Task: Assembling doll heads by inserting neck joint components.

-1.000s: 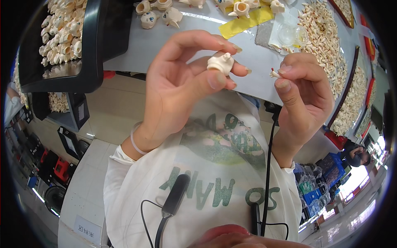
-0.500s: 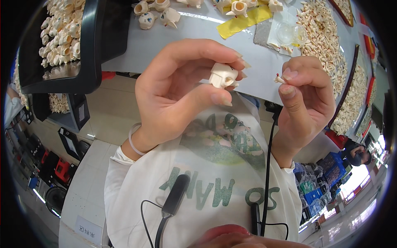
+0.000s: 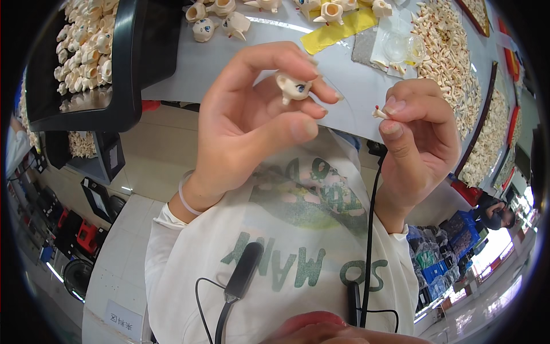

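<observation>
At table point(image 3: 197, 66), left grip point(image 3: 240, 123) loosely cupping doll head point(image 3: 293, 88), right grip point(image 3: 420, 135) pinching piece point(image 3: 379, 113)

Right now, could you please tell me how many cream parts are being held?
2: a small head with a painted eye in the left hand, and a tiny red-tipped piece in the right hand. More could be hidden.

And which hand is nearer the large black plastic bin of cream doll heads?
Left. The left hand is to the right of the bin; the right hand is farther right, beyond the left hand.
</observation>
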`<action>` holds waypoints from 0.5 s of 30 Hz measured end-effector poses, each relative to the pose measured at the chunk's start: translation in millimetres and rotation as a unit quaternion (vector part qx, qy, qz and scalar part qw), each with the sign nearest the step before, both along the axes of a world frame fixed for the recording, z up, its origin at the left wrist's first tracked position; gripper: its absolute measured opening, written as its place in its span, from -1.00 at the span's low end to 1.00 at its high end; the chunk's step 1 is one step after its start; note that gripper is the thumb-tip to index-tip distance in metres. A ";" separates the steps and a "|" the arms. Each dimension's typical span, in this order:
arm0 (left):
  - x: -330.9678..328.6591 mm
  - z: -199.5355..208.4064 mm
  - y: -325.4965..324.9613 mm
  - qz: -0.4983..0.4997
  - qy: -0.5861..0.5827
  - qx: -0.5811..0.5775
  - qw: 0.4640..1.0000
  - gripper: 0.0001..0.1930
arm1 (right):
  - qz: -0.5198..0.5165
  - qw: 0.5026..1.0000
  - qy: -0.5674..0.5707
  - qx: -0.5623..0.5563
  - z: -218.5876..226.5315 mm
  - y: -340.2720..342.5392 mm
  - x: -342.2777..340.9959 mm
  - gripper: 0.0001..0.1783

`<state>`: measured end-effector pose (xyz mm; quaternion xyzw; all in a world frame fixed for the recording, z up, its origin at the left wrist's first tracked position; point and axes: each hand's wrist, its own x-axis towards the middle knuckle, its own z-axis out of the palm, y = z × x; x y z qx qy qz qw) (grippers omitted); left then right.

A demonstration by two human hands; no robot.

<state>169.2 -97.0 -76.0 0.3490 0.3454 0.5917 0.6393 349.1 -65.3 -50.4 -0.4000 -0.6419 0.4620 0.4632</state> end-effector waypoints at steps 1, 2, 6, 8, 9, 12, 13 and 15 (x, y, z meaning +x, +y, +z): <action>-2.8 0.0 -0.6 -0.009 0.015 -0.002 1.000 -0.62 | -0.001 1.000 0.002 -0.002 -0.3 -0.2 -0.3 -0.82; -3.2 -0.5 -0.6 -0.006 0.027 0.004 1.000 -0.62 | -0.003 1.000 0.005 -0.003 -0.5 -0.3 -0.4 -0.82; -2.3 -3.8 -0.1 0.028 0.072 0.056 0.995 -0.64 | 0.001 1.000 0.002 0.002 -0.1 0.4 0.3 -0.82; -5.1 -7.0 2.7 0.025 0.090 0.087 0.992 -0.66 | 0.001 1.000 0.003 -0.003 0.9 0.3 0.3 -0.82; -6.8 -9.1 3.6 0.020 0.091 0.101 0.990 -0.67 | 0.001 1.000 0.003 -0.002 0.6 0.3 0.2 -0.82; -7.8 -9.0 3.1 0.013 0.042 0.082 0.996 -0.66 | 0.001 1.000 0.001 0.002 -0.1 0.6 0.0 -0.82; -4.4 -2.2 1.1 0.024 0.023 0.041 0.999 -0.66 | 0.000 1.000 0.002 0.002 -0.1 0.6 -0.5 -0.82; -3.0 2.2 -0.4 0.021 -0.015 0.002 1.000 -0.65 | -0.001 1.000 0.001 0.002 -0.2 0.7 -0.4 -0.82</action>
